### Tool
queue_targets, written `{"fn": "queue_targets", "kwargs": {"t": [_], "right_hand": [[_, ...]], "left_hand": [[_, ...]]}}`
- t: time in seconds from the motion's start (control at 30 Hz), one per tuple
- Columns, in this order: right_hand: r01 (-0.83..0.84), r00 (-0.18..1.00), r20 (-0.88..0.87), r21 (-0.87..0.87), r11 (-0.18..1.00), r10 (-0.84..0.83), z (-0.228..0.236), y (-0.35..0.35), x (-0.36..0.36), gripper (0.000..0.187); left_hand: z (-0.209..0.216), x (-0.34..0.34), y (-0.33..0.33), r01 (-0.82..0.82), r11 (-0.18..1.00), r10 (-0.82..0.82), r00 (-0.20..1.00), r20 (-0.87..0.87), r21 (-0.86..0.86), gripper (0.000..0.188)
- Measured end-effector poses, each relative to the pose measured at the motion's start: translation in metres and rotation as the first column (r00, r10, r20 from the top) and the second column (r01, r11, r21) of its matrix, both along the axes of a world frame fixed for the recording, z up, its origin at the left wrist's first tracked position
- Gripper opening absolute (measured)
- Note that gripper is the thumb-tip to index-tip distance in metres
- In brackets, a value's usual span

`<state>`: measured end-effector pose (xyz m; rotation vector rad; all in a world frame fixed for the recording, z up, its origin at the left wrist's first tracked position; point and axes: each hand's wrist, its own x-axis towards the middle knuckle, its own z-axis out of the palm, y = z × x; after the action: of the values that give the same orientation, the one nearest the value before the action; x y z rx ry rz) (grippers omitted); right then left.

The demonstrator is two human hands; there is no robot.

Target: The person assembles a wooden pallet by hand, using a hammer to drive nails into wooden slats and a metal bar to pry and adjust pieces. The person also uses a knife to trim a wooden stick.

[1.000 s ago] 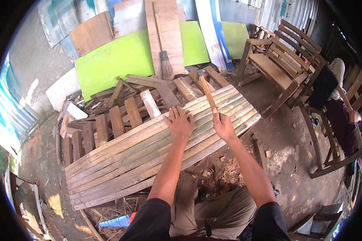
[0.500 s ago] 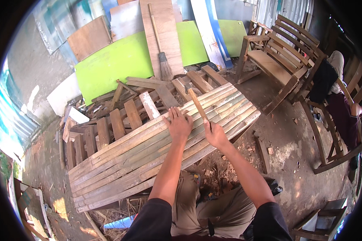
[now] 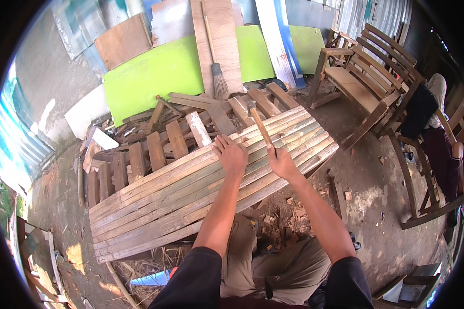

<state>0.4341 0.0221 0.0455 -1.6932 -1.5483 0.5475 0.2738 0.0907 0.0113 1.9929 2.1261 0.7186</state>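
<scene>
A hammer (image 3: 262, 130) with a light wooden handle is gripped low on the handle by my right hand (image 3: 283, 163). Its head points away from me, over the far edge of a slatted bamboo-like top (image 3: 191, 191). My left hand (image 3: 233, 155) lies palm down on the far slats of that top, fingers stretched toward its far edge; whether anything small is under the fingertips is hidden. Just beyond those fingers stands a wooden slat with worn white paint (image 3: 198, 129), one of a row of upright brown boards (image 3: 155, 150) along the far side.
Scrap wood (image 3: 191, 101) lies behind the boards. A broom (image 3: 219, 82) leans on a plywood sheet beside a green panel (image 3: 154, 77). Wooden benches (image 3: 361, 82) stand at right, where another person's hand (image 3: 457, 149) shows. Rubble (image 3: 299, 206) litters the floor near my knees.
The hammer and my right hand have shifted slightly to the right, and the hammer head shows more plainly. My left hand stays on the slats, fingers closer together. The whole view has moved a little.
</scene>
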Motion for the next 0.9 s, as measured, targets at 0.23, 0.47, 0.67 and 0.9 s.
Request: {"fn": "queue_targets", "kwargs": {"t": [0.23,0.47,0.67,0.9], "right_hand": [[-0.007,0.982,-0.185,-0.210,0.978,-0.033,0.018,-0.060,-0.002,0.068],[0.064,0.793,-0.596,-0.127,0.990,-0.128,-0.019,-0.180,0.006,0.049],[0.233,0.609,-0.746,-0.153,0.960,-0.267,-0.038,-0.236,0.009,0.046],[0.331,0.531,-0.751,-0.242,0.912,-0.392,-0.070,-0.269,0.003,0.053]], "left_hand": [[-0.009,-0.011,0.038,0.159,0.987,-0.160,0.987,0.031,0.021,0.048],[-0.027,-0.039,0.099,0.096,0.993,-0.119,0.863,0.491,0.071,0.014],[-0.026,-0.012,0.083,0.104,0.960,-0.160,0.965,0.208,0.259,0.011],[-0.038,-0.026,0.110,0.168,0.939,-0.195,0.979,0.063,0.300,0.014]]}}
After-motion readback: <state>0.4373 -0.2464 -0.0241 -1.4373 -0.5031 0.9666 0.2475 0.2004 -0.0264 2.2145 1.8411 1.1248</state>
